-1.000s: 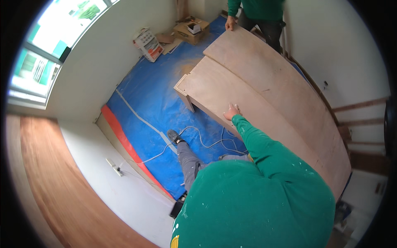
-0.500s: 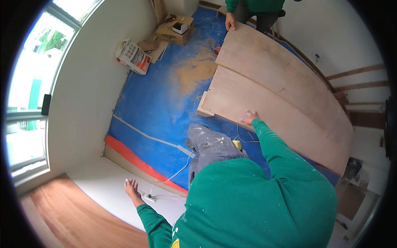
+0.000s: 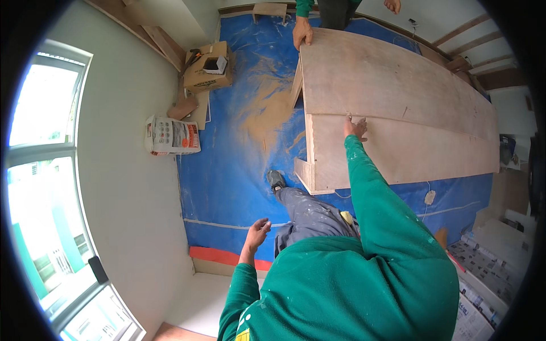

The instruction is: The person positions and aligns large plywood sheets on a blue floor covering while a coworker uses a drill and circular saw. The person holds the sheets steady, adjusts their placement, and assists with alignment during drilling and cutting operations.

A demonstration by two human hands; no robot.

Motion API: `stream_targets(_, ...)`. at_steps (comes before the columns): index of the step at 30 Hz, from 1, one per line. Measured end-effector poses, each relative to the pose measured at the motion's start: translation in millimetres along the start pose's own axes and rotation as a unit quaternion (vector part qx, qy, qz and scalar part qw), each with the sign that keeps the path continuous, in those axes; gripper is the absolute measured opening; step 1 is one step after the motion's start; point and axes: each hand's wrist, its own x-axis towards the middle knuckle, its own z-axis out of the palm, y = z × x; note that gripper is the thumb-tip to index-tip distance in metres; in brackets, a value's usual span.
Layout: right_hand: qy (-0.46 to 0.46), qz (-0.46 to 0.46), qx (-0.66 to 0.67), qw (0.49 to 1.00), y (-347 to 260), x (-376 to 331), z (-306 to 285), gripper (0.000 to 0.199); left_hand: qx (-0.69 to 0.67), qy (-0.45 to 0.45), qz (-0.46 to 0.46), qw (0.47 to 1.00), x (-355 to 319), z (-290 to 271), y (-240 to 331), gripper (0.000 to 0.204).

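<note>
A long wooden box-like piece with pale plywood faces (image 3: 392, 85) stands in front of me, two panels meeting along a lengthwise edge. On it, near that edge, my right hand (image 3: 356, 129) rests with its fingers spread. My left hand (image 3: 257, 234) hangs in the air at my left side, over the blue sheet, loosely bent and holding nothing. Across from me a co-worker's hand (image 3: 303, 33) grips the far left corner of the wood. The other hand (image 3: 392, 5) of that person is raised off it.
Blue sheeting (image 3: 219, 182) with sawdust (image 3: 264, 113) covers the floor. By the left wall are a cardboard box (image 3: 209, 78), a white bag (image 3: 170, 135) and wood offcuts (image 3: 183, 107). A small wooden stool (image 3: 270, 10) stands behind. A corded white block (image 3: 429, 197) lies at right.
My right hand has moved farther in over the wood, to the panels' joining edge. My left hand has come in closer to my body. My view has turned, and my leg stretches forward.
</note>
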Motion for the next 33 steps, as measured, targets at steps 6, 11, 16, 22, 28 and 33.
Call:
stream_targets(6, 0.046, 0.048, -0.011, 0.998, -24, -9, 26, 0.101, -0.159, 0.116, 0.032, 0.980, 57, -75, 86, 0.042)
stream_targets(11, 0.141, 0.015, -0.049, 0.989, -20, -22, 46, 0.101, -0.106, 0.134, -0.012, 0.985, 94, -124, 127, 0.048)
stream_targets(16, 0.234, -0.020, -0.022, 0.972, -21, -34, 47, 0.095, -0.019, 0.028, -0.023, 0.999, 153, -109, 182, 0.051)
stream_targets(22, 0.227, -0.002, -0.018, 0.974, -35, -46, 31, 0.093, 0.001, -0.107, 0.032, 0.994, 275, -5, 313, 0.073)
stream_targets(28, 0.234, -0.009, 0.005, 0.972, -38, -54, 23, 0.094, 0.086, -0.231, 0.194, 0.950, 352, 154, 461, 0.098)
stream_targets(33, 0.221, -0.011, 0.033, 0.975, -40, -56, 17, 0.100, 0.128, -0.054, 0.243, 0.960, 343, 216, 475, 0.088)
